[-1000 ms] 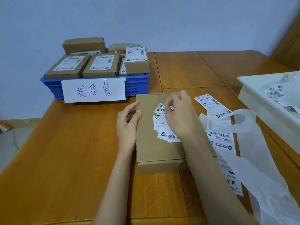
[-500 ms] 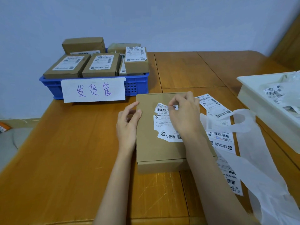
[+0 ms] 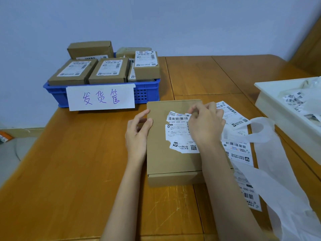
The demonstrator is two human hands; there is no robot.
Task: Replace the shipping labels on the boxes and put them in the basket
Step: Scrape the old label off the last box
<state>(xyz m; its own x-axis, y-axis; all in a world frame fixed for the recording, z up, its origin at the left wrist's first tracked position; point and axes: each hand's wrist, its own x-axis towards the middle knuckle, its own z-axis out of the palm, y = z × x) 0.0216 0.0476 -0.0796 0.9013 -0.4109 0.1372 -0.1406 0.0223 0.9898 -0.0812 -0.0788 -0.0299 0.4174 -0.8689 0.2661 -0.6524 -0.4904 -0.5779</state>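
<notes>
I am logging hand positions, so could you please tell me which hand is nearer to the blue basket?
Left. The left hand holds the box's left edge, just in front of the blue basket; the right hand picks at the torn label, farther right.

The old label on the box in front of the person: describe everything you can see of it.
The old label is white paper printed with barcodes, small text and a QR code, stuck flat on top of the cardboard box. Its edges are ragged and partly torn away. The right hand pinches its upper right edge; the left hand holds the box's left side.
</notes>
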